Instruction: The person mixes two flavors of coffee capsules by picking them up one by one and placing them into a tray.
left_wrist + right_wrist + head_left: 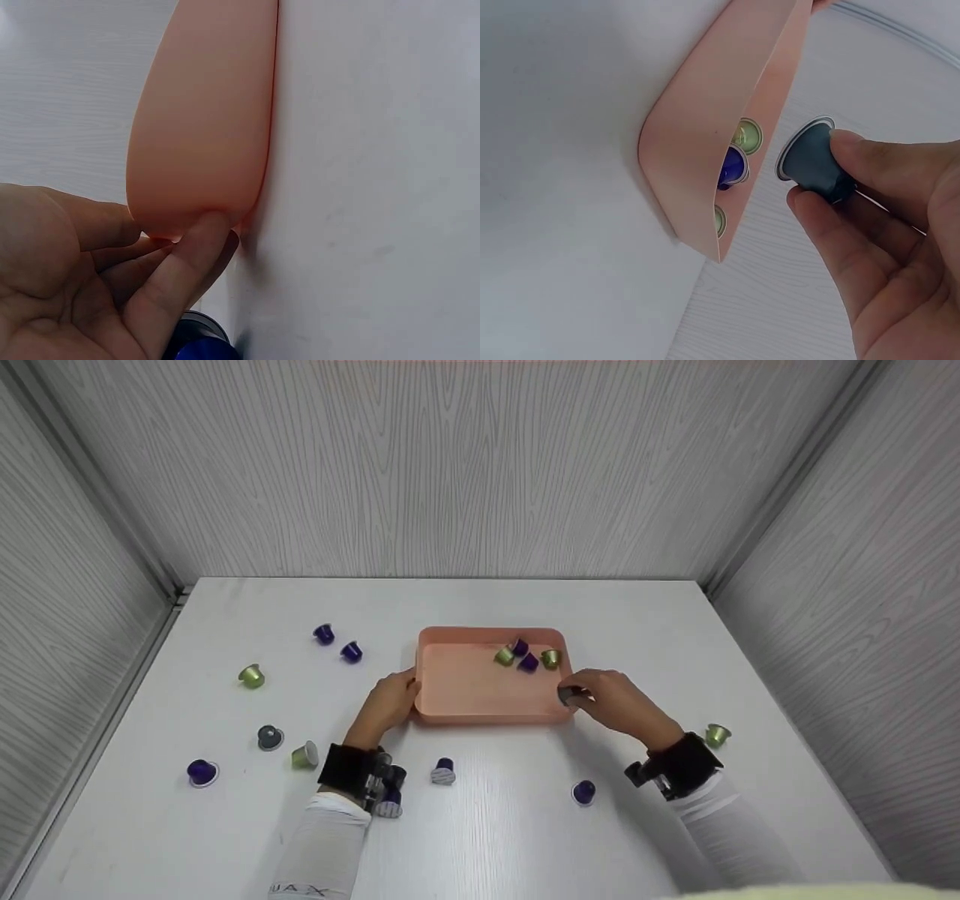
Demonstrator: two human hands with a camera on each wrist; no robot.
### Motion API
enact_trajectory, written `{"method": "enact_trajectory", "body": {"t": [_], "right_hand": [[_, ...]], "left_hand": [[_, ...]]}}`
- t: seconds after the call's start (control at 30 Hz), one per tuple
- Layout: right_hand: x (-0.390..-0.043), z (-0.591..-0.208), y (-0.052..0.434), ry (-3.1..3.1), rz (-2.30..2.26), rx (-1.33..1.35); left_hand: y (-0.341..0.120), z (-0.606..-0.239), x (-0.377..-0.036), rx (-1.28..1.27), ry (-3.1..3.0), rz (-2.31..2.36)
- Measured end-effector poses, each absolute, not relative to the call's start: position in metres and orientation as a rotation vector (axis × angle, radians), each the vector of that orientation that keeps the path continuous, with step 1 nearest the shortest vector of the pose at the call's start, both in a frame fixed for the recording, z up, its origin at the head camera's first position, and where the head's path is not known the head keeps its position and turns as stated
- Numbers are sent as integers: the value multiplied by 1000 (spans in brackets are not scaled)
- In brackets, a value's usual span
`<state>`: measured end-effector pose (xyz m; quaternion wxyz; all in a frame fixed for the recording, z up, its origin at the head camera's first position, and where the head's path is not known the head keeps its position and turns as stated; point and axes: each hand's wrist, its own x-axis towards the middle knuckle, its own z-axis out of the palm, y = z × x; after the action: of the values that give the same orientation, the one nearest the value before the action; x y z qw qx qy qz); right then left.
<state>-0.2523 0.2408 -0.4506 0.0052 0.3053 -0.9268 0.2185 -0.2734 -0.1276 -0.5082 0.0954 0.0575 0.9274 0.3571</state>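
A shallow pink tray (465, 682) lies on the white table, with several green and purple coffee capsules (528, 662) toward its right side. My left hand (391, 701) grips the tray's left edge, thumb by the rim and fingers against the outer wall in the left wrist view. Over the tray's right front corner, my right hand (619, 705) pinches a dark grey coffee capsule (815, 159) between thumb and fingers. In the right wrist view this capsule is tilted, its rimmed end facing the tray's inside.
Loose capsules lie left of the tray, including a green capsule (252, 676), a grey capsule (270, 737) and a purple capsule (202, 772). Others sit in front, such as a purple capsule (583, 792). A green capsule (717, 735) stands beyond my right wrist. Grey wood-grain panels (450, 472) enclose the table.
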Motion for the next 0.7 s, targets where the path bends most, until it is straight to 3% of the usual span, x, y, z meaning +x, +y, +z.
{"method": "enact_trajectory", "body": {"t": [0.7], "right_hand": [[-294,-437,206,-3041,923,731]], "left_hand": [[-129,-507,-272,222,2780,1070]]}}
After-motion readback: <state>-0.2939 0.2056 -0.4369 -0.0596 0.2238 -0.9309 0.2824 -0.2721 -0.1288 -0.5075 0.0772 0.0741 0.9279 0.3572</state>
